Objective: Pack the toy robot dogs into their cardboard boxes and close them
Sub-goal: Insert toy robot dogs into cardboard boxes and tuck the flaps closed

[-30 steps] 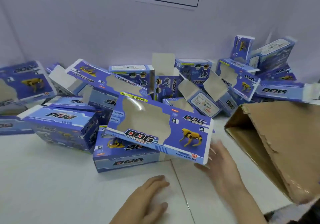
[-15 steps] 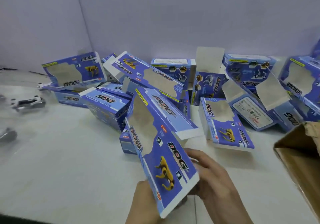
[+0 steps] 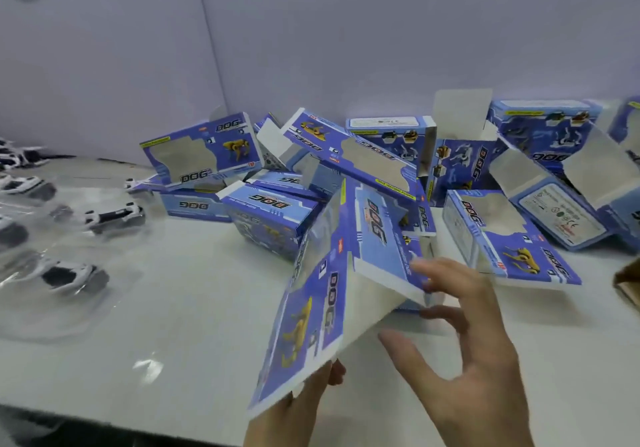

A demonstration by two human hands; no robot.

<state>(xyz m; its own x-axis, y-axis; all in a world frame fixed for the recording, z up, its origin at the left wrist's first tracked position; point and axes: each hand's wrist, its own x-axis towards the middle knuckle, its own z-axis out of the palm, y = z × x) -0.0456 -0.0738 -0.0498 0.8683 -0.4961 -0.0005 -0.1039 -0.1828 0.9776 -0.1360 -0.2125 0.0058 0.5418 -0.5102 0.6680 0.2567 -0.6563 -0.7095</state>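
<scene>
Blue-and-purple printed cardboard box (image 3: 322, 308), partly opened out, is low in the centre of the frame, held above the pale surface (image 3: 173, 325). My left grip (image 3: 298, 408) holds its lower corner from underneath. My right grip (image 3: 460, 360) is spread wide, fingertips (image 3: 424, 270) touching the edge of the raised panel, thumb near the white inside. I judge the box light and thin, stiff along its creases but easy to crush around the window cut-out, so folded edges and corners are the places to hold. Behind it lies a heap of matching boxes (image 3: 273, 214). At the left of the frame are white-and-black toy robot dogs (image 3: 72, 277) in clear plastic.
</scene>
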